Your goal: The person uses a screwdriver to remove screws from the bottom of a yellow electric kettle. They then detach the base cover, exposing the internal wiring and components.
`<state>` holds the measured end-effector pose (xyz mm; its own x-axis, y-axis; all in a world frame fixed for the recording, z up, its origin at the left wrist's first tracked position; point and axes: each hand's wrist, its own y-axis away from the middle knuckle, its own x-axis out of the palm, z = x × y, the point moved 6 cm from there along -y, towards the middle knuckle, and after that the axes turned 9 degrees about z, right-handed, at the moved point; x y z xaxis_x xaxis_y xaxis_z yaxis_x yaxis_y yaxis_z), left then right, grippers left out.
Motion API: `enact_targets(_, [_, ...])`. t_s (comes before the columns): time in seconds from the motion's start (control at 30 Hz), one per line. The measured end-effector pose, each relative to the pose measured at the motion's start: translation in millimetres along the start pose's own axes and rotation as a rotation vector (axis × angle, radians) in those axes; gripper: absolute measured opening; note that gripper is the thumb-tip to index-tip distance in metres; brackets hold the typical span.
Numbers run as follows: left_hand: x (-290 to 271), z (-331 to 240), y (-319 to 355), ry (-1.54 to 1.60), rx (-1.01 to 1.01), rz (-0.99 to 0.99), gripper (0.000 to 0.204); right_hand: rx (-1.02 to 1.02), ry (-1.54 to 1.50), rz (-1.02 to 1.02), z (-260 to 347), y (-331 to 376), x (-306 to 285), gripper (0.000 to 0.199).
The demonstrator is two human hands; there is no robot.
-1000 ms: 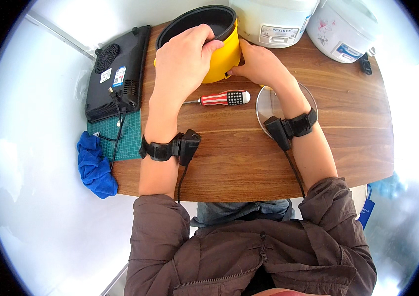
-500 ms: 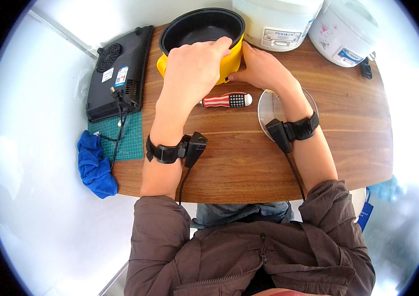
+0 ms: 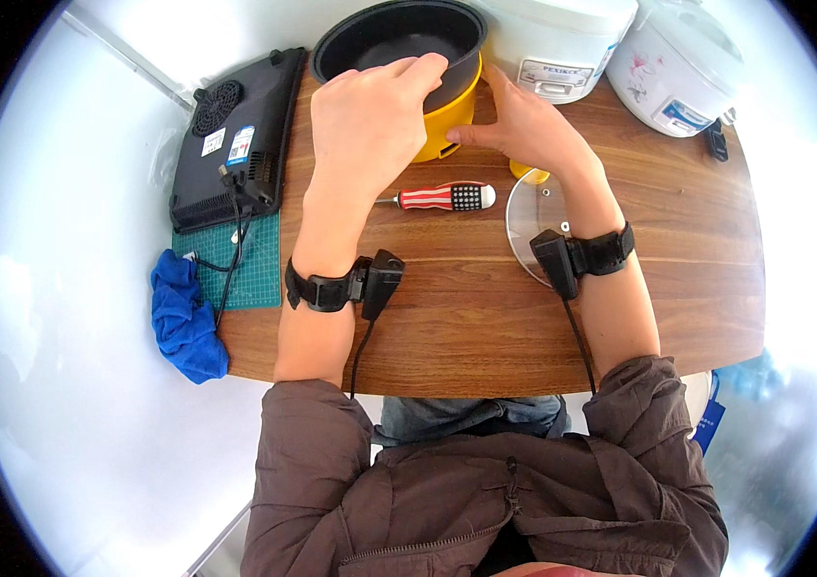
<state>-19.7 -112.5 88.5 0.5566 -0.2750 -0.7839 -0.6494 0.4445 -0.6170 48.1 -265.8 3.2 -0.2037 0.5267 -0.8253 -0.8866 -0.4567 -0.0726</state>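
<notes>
At the far edge of the wooden table [image 3: 485,317], toward twelve o'clock, stood a yellow cooker pot [image 3: 428,115] with a black inner bowl [image 3: 391,38] seated in it. From the seven o'clock side the left hand [image 3: 370,120] lay over the pot's near rim, fingers curled over the edge of the black bowl and gripping it. From four o'clock the right hand [image 3: 524,130] pressed against the yellow wall, thumb and fingers spread flat on it rather than closed around anything. Both wrists wore black straps with cables. Just below the pot, at its six o'clock, a screwdriver [image 3: 447,197] with a red and white striped handle lay flat on the wood. A round glass lid [image 3: 533,216] lay at the pot's four o'clock, partly under the right wrist. At nine o'clock sat a black induction cooker [image 3: 235,139] on a green cutting mat [image 3: 255,269], with a blue cloth [image 3: 183,317] at eight o'clock by the table edge. Two white rice cookers [image 3: 562,38] stood at one and two o'clock
</notes>
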Motion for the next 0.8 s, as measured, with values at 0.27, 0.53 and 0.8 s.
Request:
enact_targets(0.27, [-4, 12, 3, 0.004, -0.049, -0.204, 0.016, -0.084, -0.023, -0.099, 4, 0, -4, 0.096])
enact_targets(0.53, [-9, 22, 1, 0.123, -0.129, -0.21, 0.015, -0.134, -0.008, -0.3, 10, 2, -9, 0.103])
enact_targets(0.8, [-12, 44, 6, 0.179, -0.256, -0.225, 0.012, -0.206, -0.034, -0.293, 20, 4, -19, 0.085])
